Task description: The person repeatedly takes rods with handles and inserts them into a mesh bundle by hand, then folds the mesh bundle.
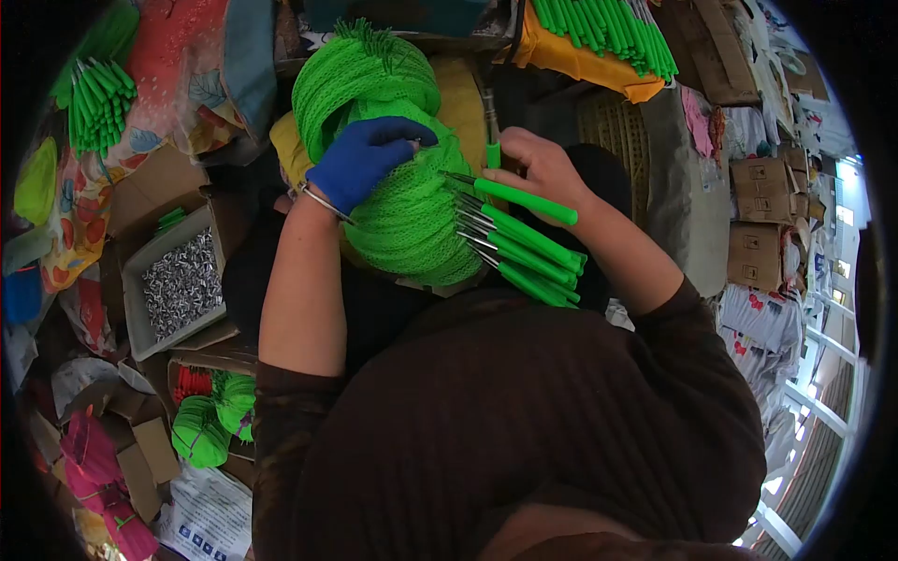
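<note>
My left hand (pixel 369 161), in a blue glove, rests on a big bundle of bright green netting (pixel 412 229). Its thumb and forefinger pinch together over the mesh; what lies between them is too small to make out. Bare, my right hand (pixel 543 170) curls at the bundle's right side. Its fingers close on a thin metal rod with a green handle (pixel 493 154), pointing away from me. Just below, several green-handled metal rods (pixel 533 252) lean against the netting, metal ends toward it. One more green handle (pixel 528 200) lies beneath my right fingers.
Small shiny metal pieces fill a grey bin (pixel 131 309) at left. More green handles (pixel 98 103) lie upper left, others (pixel 608 37) on orange cloth upper right. Green net rolls (pixel 199 432) sit in a box lower left. Cartons (pixel 760 192) are stacked far right.
</note>
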A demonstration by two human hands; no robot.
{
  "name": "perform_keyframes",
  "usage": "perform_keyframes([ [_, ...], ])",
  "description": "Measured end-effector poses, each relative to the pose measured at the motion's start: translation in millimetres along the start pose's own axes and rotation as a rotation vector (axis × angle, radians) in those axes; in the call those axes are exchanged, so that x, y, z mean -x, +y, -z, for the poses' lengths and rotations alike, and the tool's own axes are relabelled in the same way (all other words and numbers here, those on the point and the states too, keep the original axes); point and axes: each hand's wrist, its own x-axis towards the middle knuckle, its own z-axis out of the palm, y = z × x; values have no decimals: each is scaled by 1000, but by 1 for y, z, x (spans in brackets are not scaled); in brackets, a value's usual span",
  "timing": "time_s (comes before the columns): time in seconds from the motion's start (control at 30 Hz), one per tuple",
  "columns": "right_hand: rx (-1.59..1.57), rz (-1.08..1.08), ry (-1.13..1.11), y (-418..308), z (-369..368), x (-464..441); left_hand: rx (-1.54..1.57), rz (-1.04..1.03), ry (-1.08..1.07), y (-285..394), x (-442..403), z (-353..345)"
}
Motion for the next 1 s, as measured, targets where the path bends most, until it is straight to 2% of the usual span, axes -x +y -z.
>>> perform_keyframes([
  [0.07,326,59,-115,-10,-2,11,2,-59,-47,-4,0,1],
  [0.13,304,-10,-140,-9,-6,22,6,-125,-90,-6,2,1],
  [0.2,10,-148,-84,-4,-9,32,70,-51,-133,-6,4,4],
  [0.3,-49,-132,-24,-7,-8,40,146,43,-73,2,9,3],
  [0.43,-14,-179,16,-21,-1,45,198,13,-66,-6,5,3],
  [0.57,30,-200,-19,-14,1,49,293,85,-15,-11,3,2],
  [0.67,43,-99,-4,-11,-1,49,314,89,0,-16,1,1],
  [0.73,29,-196,-5,-16,-3,47,306,85,0,-19,-1,1],
  [0.87,87,-220,-10,-18,-4,43,268,43,8,-21,-3,0],
  [0.97,82,-164,19,-23,-3,40,227,37,4,-20,-3,0],
  [1.0,171,-77,19,-29,1,37,211,43,-2,-19,-3,0],
])
